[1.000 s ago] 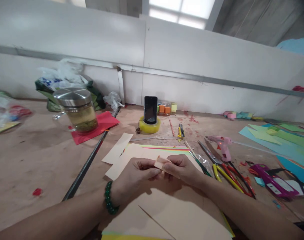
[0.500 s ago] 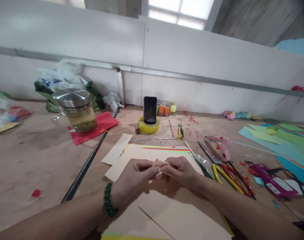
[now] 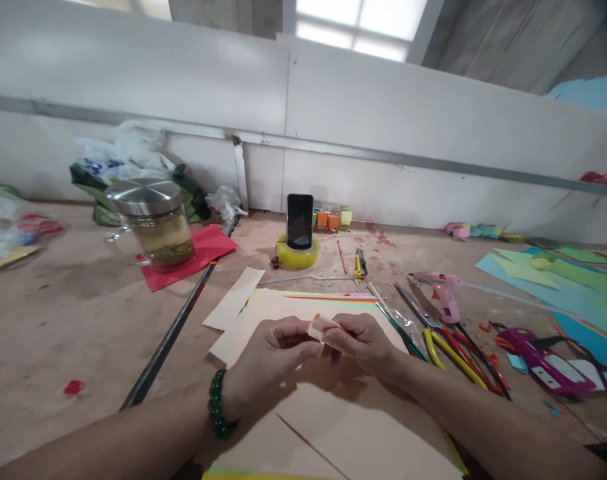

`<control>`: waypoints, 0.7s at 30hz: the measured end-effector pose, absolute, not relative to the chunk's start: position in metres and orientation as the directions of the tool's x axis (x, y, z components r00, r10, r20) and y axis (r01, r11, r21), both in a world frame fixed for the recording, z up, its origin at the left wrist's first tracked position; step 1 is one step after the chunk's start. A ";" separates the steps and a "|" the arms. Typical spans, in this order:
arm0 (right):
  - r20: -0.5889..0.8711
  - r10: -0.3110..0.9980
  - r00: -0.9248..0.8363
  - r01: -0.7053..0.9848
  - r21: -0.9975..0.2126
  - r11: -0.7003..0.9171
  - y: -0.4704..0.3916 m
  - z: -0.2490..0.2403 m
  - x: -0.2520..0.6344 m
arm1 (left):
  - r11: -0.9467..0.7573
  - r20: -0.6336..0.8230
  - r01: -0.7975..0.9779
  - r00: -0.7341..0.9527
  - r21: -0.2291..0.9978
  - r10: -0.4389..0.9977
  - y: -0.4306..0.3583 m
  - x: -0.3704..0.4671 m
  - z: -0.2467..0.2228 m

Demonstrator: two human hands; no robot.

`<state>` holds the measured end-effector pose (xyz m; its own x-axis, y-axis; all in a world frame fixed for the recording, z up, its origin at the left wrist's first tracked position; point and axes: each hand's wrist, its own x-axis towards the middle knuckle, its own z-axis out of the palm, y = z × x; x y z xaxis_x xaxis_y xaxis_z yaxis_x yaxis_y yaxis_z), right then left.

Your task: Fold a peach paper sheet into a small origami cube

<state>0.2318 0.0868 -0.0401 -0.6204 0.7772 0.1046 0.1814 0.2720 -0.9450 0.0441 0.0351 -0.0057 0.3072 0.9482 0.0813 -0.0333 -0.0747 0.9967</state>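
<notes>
A small rolled piece of peach paper is between my two hands, its curled end facing up and left. My right hand pinches it between thumb and fingers. On its other side my left hand, with a green bead bracelet at the wrist, has thumb and fingers closed against the paper's edge. Both hands are above a stack of peach paper sheets, where coloured edges show at the back. Some fingertips are hidden behind the paper.
Scissors, red-and-yellow-handled pliers, a pink glue gun and a purple device lie to the right. A phone stands in a yellow tape roll. A glass tea mug stands on red paper at left.
The paper roll has turned slightly and shows more of its curled end. My left thumb has loosened and shifted a little along the paper; the right hand stays nearly in place.
</notes>
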 end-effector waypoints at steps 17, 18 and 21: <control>0.222 0.704 -0.674 0.234 -0.840 0.490 0.088 -0.037 0.233 | -0.310 0.272 0.237 0.180 0.921 0.945 0.033 0.044 -0.016; 0.250 0.694 -0.675 0.221 -0.829 0.513 0.089 -0.038 0.233 | -0.339 0.304 0.239 0.171 0.910 0.937 0.032 0.044 -0.016; 0.343 0.629 -0.698 0.144 -0.793 0.592 0.092 -0.040 0.233 | -0.433 0.404 0.254 0.158 0.865 0.901 0.032 0.043 -0.019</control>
<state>0.2332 0.0916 -0.0397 -0.6981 0.6288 0.3426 0.1437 0.5917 -0.7933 0.0435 0.0315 -0.0187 0.1580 0.9010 0.4041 0.2538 -0.4325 0.8652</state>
